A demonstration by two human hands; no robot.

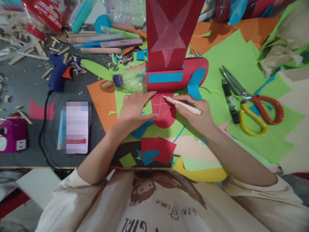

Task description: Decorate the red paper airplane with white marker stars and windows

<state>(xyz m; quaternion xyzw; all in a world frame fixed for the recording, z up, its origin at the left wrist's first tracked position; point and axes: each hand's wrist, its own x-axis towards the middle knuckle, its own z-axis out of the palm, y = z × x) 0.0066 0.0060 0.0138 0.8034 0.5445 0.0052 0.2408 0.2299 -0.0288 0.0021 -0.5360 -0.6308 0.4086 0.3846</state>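
Note:
My right hand (194, 111) is closed around a white pen (187, 106), its tip at the upper part of a red paper flap (166, 120). Thin pale lines of a partly drawn star show on that flap. My left hand (135, 108) lies with fingers spread, thumb and forefinger at the flap's left edge. The flap extends from a clear plastic bottle (134, 80) wrapped in red paper (166, 84), with a purple cap and blue paper pieces. A second red wing (166, 35) on the far side bears a whitish star.
Scissors (251, 96) and a black pen (230, 101) lie at the right on green paper (217, 61). A blue glue gun (58, 72), a phone (77, 129) and several markers (106, 42) are on the left. Paper scraps (156, 151) lie near the front edge.

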